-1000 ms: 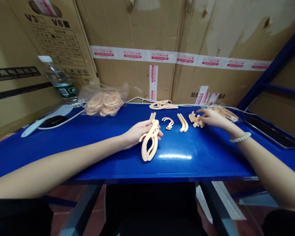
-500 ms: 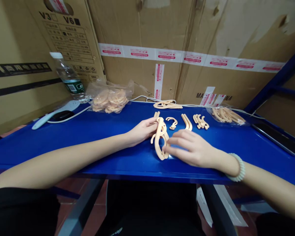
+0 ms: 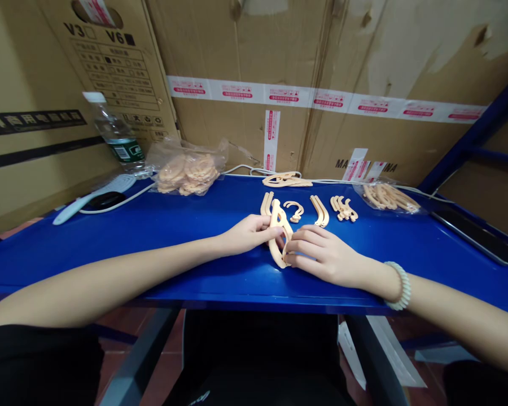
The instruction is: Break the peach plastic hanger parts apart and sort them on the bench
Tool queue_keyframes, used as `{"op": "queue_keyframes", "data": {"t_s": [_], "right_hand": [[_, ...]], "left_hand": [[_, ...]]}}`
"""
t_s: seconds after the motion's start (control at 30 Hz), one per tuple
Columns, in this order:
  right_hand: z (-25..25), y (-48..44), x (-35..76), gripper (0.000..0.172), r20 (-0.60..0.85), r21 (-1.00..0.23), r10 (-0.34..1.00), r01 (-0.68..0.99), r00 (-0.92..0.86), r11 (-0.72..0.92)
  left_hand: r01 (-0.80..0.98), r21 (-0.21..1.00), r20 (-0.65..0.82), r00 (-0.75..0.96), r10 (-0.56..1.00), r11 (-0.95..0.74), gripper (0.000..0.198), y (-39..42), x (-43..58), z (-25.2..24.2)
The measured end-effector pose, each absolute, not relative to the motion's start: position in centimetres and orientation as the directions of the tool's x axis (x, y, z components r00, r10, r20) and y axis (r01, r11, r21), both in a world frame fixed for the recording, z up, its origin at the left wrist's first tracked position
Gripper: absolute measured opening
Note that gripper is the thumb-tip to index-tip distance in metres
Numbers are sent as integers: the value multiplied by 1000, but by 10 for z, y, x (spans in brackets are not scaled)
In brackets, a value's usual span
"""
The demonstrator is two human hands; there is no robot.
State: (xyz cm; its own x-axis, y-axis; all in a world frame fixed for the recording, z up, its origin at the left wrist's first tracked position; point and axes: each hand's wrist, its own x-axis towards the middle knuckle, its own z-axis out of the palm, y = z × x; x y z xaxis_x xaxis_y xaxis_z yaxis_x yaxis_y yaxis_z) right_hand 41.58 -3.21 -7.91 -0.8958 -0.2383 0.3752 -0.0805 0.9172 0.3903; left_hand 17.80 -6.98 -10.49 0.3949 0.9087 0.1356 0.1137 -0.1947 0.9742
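A peach-coloured plastic piece [image 3: 275, 246], long and curved with a looped frame, is held upright at a tilt between both hands over the blue desk [image 3: 186, 225]. My left hand [image 3: 248, 234] is closed on its left side, near the middle. The fingers of my right hand [image 3: 322, 254] are closed round its lower right part; some fingertips are hidden behind it. Just beyond lie curved arm pieces [image 3: 266, 204], small hooks [image 3: 295, 211], more arm pieces [image 3: 319, 211] and several short curved pieces [image 3: 344, 208].
Clear bags of peach pieces stand at the back left [image 3: 188, 172] and right [image 3: 389, 197]. Further frames [image 3: 285, 180] lie by a white cable. A bottle [image 3: 125, 146], hairbrush [image 3: 93, 197] and phone [image 3: 478, 234] are around; cardboard boxes [image 3: 237, 51] rise behind.
My right hand has closed in on the lower part of the piece. My left hand's grip has moved slightly lower, and the piece has turned a little, uncovering the left arm pieces.
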Motion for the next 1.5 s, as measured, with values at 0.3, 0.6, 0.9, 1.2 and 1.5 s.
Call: {"op": "queue_keyframes", "data": {"t_s": [0.3, 0.6, 0.9, 1.2, 1.5], "right_hand": [[-87, -30, 414, 27, 387, 520, -99, 128, -917, 845], [-85, -31, 414, 33, 380, 518, -104, 118, -919, 847], [-78, -30, 420, 29, 437, 497, -131, 118, -890, 860], [-76, 33, 448, 20, 653, 134, 173, 336, -738, 932], [-90, 46, 439, 24, 475, -22, 215, 232, -853, 972]], "left_hand": [[220, 948, 133, 380, 915, -229, 51, -68, 174, -110], [261, 930, 140, 399, 906, -258, 50, -73, 176, -104], [134, 980, 98, 313, 945, -146, 48, -71, 177, -104], [100, 987, 88, 334, 939, -128, 50, -71, 176, -106], [108, 985, 91, 354, 931, -137, 51, -70, 176, -107]]}}
